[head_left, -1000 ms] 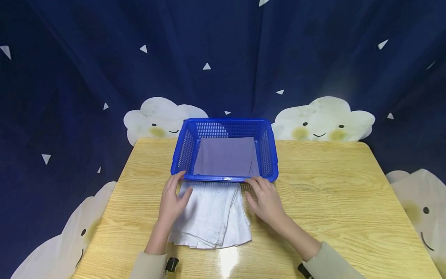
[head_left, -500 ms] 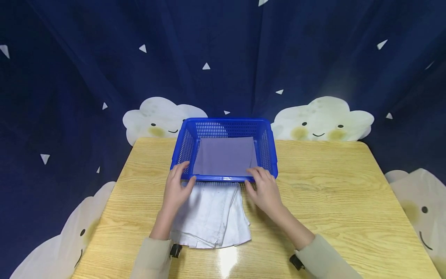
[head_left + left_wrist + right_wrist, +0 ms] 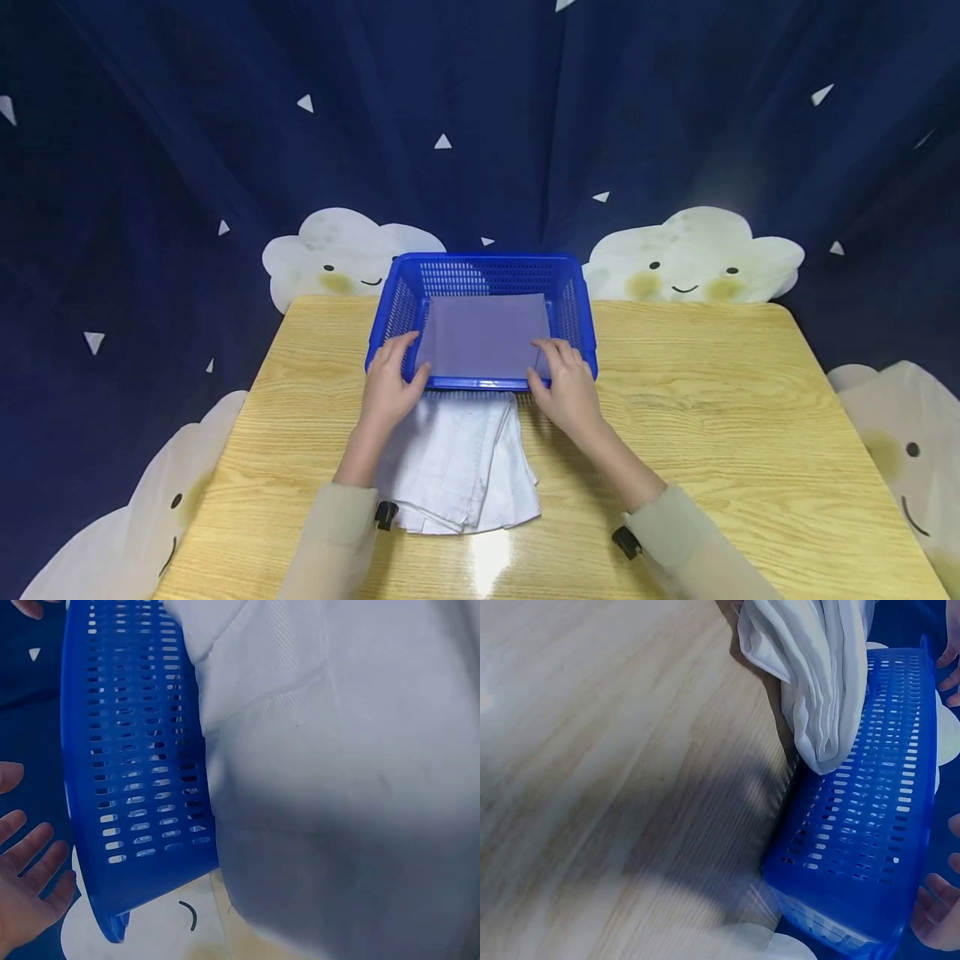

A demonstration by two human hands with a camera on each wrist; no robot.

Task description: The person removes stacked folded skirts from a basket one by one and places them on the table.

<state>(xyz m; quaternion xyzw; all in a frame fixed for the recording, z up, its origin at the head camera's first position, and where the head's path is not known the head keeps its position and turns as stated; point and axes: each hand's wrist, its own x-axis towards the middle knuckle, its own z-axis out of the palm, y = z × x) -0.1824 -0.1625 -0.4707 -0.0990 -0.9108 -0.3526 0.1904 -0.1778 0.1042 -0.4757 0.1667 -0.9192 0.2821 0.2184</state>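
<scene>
A blue plastic basket (image 3: pixel 483 384) stands near the back of the table, holding a folded grey-purple cloth (image 3: pixel 487 333). Over its front left corner is my left hand (image 3: pixel 388 390), fingers spread and reaching past the rim, with nothing in its grasp. My right hand (image 3: pixel 570 393) reaches over the front right part in the same way, fingertips above the cloth's right edge. Both wrist views show the fingers loosely bent beyond the basket's rim. Between my forearms lies a folded white cloth (image 3: pixel 450 458), its far edge right up against the basket's front wall (image 3: pixel 139 750).
The wooden table (image 3: pixel 712 417) extends to both sides of the basket. Behind it hangs a dark blue curtain (image 3: pixel 495 125) with white triangles and smiling clouds. A small black device (image 3: pixel 627 542) sits at each wrist.
Both hands have moved forward and slightly inward, from the basket's front rim to over its inside. The basket and both cloths have stayed in place.
</scene>
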